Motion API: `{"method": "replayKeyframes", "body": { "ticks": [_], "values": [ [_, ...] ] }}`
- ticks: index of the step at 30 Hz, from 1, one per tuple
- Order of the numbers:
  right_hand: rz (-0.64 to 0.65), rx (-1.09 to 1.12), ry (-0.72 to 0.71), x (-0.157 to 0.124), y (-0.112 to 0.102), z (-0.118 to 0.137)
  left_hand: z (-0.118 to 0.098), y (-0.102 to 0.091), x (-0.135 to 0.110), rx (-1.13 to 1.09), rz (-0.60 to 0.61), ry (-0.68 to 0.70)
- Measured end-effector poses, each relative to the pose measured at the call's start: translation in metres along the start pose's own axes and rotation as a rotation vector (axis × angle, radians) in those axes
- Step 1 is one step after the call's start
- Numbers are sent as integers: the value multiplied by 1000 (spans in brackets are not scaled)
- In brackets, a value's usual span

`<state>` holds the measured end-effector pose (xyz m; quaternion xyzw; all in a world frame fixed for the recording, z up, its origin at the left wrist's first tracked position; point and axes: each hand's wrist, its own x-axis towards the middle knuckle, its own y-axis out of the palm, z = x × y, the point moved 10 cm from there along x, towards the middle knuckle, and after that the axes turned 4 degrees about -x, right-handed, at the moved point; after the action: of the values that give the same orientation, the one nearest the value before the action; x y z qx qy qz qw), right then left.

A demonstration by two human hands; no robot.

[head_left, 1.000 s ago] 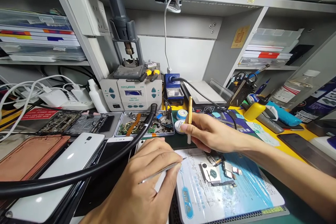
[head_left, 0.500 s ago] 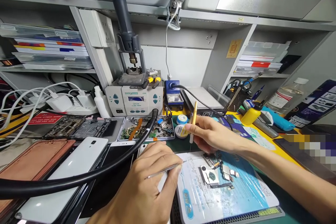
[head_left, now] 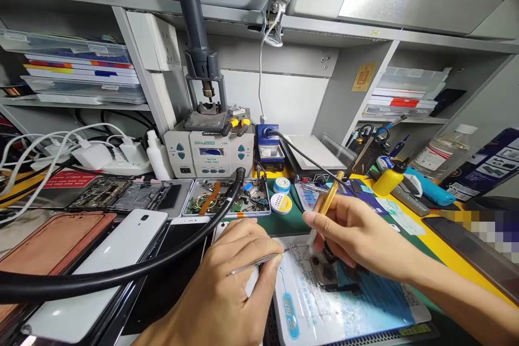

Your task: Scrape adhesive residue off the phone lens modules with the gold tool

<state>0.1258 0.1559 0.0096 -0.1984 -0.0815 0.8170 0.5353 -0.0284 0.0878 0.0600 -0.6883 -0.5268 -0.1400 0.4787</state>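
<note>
My left hand [head_left: 235, 281] is closed around slim metal tweezers [head_left: 257, 264], whose tip points right over the near-left edge of a white-and-blue work pad [head_left: 348, 319]. Between thumb and fingers of my right hand [head_left: 352, 230] is a slender pen-like tool [head_left: 331, 194] with a gold handle and a pale lower end. It leans, its tip low over the pad and a little beyond the tweezers' tip. Small phone camera parts [head_left: 324, 275] lie on the pad beside that tip, partly blurred and partly covered by my right hand.
A thick black hose [head_left: 170, 262] crosses the left side over several phones [head_left: 101, 275]. Behind my hands are a tray of small parts [head_left: 227, 211], two small round tins [head_left: 280, 203], and a hot-air station [head_left: 208, 154]. Bottles [head_left: 389, 179] stand at right.
My right hand has moved right and closer to me, and the gold tool has gone from upright to leaning. The left hand holds nearly still. The view has shifted slightly.
</note>
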Motion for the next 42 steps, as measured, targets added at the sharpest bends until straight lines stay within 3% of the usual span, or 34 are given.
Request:
{"method": "replayKeyframes", "body": {
  "ticks": [5,8,10,13,14,18,34,42],
  "values": [
    [258,150,234,1,10,-18,0,0,0,12,-16,10],
    [347,174,284,-11,17,-20,-1,1,0,20,-29,16],
    [246,138,198,-14,12,-14,0,3,1,18,-17,5],
    [-123,-108,-146,-19,-14,16,-1,1,1,18,-32,7],
    [-187,-213,-248,-23,-15,25,-1,0,1,19,-35,7],
    [-213,-450,-464,-27,-3,36,-2,1,0,23,-20,5],
    [-207,-565,-580,-30,12,44,-5,0,4,25,-29,36],
    [-231,-523,-544,-29,8,39,-4,4,2,30,-44,50]
  ]
}}
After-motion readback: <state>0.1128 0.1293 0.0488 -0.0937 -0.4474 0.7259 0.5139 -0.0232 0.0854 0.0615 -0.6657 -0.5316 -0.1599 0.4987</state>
